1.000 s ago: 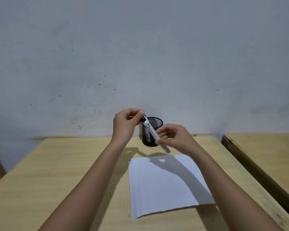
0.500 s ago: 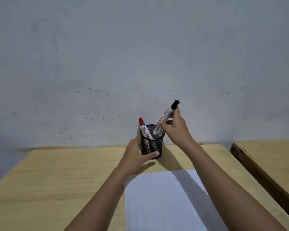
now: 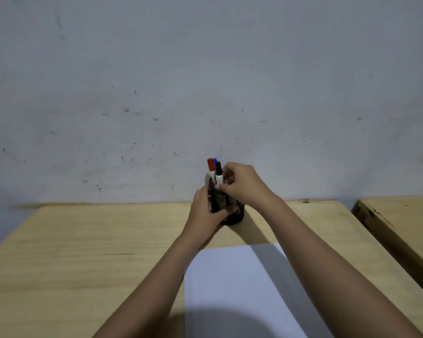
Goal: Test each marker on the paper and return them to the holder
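Black mesh holder (image 3: 232, 217) carries three upright markers (image 3: 216, 172).

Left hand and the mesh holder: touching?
Touching. The head view shows the left hand wrapped around the side of the holder, fingers lying on the mesh with no gap.
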Tool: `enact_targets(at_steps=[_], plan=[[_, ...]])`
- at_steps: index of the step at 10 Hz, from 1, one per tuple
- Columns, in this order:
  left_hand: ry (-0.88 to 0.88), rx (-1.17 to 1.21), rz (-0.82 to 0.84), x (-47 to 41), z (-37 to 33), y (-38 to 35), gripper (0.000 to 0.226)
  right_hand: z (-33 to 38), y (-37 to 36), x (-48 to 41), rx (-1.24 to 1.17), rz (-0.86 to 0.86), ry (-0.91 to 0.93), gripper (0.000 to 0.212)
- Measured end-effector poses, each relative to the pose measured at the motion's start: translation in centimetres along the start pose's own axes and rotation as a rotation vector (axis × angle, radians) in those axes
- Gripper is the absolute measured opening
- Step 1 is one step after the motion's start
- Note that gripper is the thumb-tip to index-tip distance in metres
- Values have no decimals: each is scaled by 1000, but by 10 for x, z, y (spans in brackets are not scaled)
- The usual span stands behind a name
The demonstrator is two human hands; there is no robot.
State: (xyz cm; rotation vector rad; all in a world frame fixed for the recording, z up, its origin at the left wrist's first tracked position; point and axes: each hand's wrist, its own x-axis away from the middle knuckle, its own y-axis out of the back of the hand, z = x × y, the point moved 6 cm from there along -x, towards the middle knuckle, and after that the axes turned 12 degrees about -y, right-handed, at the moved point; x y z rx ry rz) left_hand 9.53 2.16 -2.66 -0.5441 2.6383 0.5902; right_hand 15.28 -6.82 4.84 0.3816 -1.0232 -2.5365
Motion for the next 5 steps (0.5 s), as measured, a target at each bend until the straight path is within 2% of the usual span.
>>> enact_targets(at_steps=[3, 4, 5], plan=[[-15, 6, 44, -2, 4, 0, 59, 2, 0, 2, -78, -39, -14, 13], [-13, -26, 127, -3, -4, 1, 56, 1, 1, 9, -45, -15, -23, 19], [-51, -128, 186, -6, -15, 9, 45, 3, 13, 20, 6, -74, -25, 25]])
